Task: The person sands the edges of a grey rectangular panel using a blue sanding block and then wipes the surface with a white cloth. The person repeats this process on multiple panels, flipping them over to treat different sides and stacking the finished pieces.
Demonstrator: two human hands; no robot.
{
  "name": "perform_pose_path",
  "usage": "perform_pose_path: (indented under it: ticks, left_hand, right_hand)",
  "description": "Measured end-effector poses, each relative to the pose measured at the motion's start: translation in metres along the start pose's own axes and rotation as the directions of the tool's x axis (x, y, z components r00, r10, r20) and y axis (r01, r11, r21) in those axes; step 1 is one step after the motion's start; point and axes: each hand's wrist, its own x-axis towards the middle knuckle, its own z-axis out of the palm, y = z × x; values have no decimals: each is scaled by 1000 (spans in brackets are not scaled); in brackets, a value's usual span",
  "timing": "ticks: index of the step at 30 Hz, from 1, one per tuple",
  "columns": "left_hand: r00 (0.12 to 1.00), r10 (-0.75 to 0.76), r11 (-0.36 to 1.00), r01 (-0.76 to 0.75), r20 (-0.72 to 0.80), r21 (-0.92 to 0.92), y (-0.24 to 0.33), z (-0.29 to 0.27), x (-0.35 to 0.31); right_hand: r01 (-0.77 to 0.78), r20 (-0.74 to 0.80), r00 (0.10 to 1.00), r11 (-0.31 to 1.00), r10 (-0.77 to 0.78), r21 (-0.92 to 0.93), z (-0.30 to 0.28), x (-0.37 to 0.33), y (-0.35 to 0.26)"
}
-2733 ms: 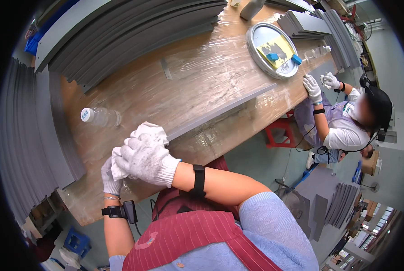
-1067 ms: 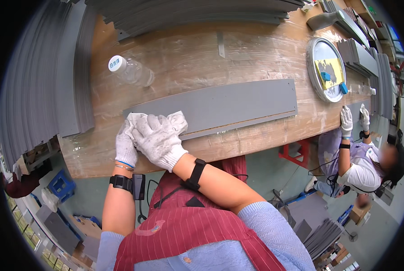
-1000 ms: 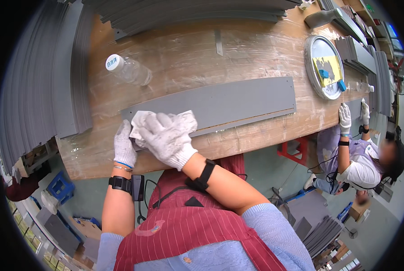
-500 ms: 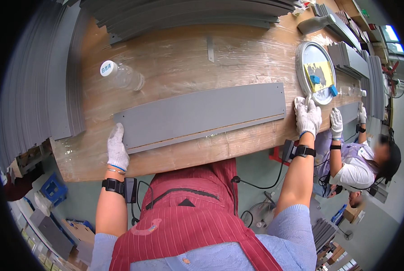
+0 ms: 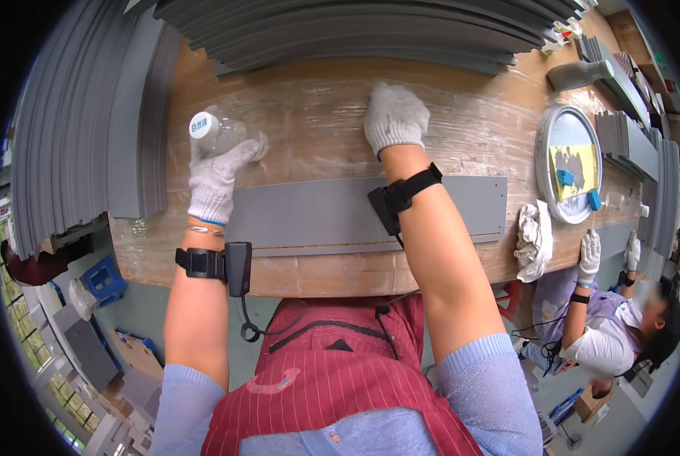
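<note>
My left hand (image 5: 217,176), in a white knitted glove, is wrapped around a clear plastic bottle (image 5: 220,131) with a white cap, lying on its side on the table. My right hand (image 5: 395,115), also gloved, is over the table beyond the board, its fingers curled under. What they hold, if anything, is hidden beneath the glove. A long grey board (image 5: 309,213) with small holes at its corners and a thin brown groove along its near side lies in front of me. My right forearm passes above it; neither hand touches it.
Grey boards are stacked at the left (image 5: 74,114) and along the far side (image 5: 340,34). To the right are a white cloth (image 5: 534,242) and a round lid (image 5: 547,163) holding a yellow sheet and blue blocks. A grey bottle (image 5: 579,74) lies farther back. A co-worker (image 5: 602,327) works at the right.
Both hands have left the board's ends. My left hand has moved forward onto the bottle. My right hand has gone far and left, where a flat metal strip lay. The white cloth now shows.
</note>
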Motion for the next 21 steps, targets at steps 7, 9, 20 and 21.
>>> perform_pose_path:
  ticks: [7,9,20,21]
  left_hand:
    - [971,199,850,-239,134,468,-17,12,8]
    - [953,167,721,-293,253,628,4,33,-5]
    - [706,-284,39,-667,648,744,24,87,-57]
    - [693,-326,-5,-681,643,732,32,96,-59]
  right_hand:
    - [74,57,995,990,-81,121,-4,7,-1]
    - [67,62,995,987,-76,149,0,10,9]
    - [-29,-146,958,592,247,805,36,-108,192]
    - [-17,-174,952,609,252,793,60,-121,208]
